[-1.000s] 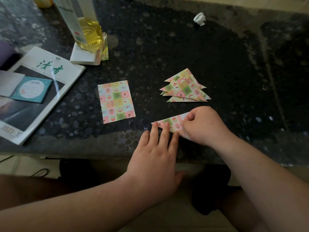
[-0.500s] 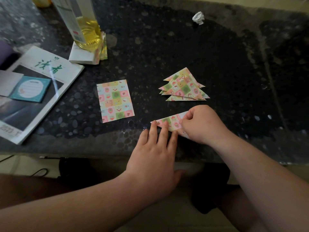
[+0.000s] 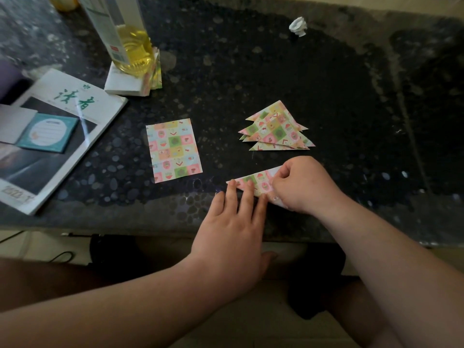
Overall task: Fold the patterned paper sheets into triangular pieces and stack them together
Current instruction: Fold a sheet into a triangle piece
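Low in the middle of the frame, at the near edge of the dark speckled stone table [image 3: 326,84], the person's left hand [image 3: 233,232] lies flat. Its straight fingers [image 3: 247,194] press down on the near edge of a folded strip of pastel patterned paper [image 3: 253,180]. Just to its right, the right hand [image 3: 301,187] is curled over the strip's right end, thumb and fingertips pinching the paper there. The strip lies slanted, its left tip pointing toward the frame's left.

Farther up and to the left, a flat rectangular sheet of the same patterned paper [image 3: 173,150] rests alone on the table. Above the right hand and apart from it, a loose stack of folded patterned triangles [image 3: 277,129] sits fanned, points upward in the frame.

At the left edge lies a white magazine with green characters [image 3: 62,101], a teal notepad [image 3: 47,133] on top of it. In the upper left a clear bottle of yellow liquid [image 3: 133,46] stands on a white paper pad [image 3: 120,84]. Near the top, a crumpled white paper scrap [image 3: 298,26] lies well apart.
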Tool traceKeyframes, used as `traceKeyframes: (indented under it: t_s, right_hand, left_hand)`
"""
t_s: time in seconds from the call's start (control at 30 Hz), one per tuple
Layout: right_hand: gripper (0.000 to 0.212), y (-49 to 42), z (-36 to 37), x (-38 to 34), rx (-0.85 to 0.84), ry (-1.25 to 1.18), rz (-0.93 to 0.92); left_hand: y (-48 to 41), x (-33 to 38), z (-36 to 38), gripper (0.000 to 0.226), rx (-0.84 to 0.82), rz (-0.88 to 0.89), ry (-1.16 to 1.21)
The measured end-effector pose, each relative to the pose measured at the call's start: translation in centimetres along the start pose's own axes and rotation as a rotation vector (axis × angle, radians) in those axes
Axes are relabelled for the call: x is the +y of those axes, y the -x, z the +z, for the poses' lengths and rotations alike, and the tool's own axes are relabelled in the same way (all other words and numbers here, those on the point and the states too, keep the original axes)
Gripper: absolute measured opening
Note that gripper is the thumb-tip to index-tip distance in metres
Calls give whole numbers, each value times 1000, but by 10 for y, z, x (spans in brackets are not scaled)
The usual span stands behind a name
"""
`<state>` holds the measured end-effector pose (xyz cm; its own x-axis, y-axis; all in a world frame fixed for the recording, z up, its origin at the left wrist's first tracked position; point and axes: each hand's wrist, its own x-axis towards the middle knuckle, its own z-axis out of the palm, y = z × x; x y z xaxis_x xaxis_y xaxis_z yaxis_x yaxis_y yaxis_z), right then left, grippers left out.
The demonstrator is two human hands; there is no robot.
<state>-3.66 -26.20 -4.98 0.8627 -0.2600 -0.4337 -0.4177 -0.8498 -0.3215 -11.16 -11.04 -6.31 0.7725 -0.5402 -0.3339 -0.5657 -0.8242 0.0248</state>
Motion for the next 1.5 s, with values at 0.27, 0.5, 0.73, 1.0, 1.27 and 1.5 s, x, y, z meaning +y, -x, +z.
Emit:
traceKeyframes:
  t_s: [0.27,0.5,0.73,1.0,1.27,1.5]
  right_hand:
    - [15,1,-2,0,2,-17,0]
    - [15,1,-1,1,5,-31,-6]
    - [13,1,-1,2,6,-20,-28]
    - [9,0,-4,9,-15,-132,-24]
    - [10,2,-6,9,-33,-180,-25]
    - [8,5,-9,9,-45,-200,-24]
  left_hand:
    - [-2,6,3,98,-3,16,-9]
    - [-9,13,5,108,-64,33,-31]
    - [-7,9,0,118,-120,40,-79]
    - [1,-20,-6,122,-85,-30,-78]
    - [11,-35,-17,118,-133,-115,-104]
    - [7,-24,-22,120,-132,-92,-109]
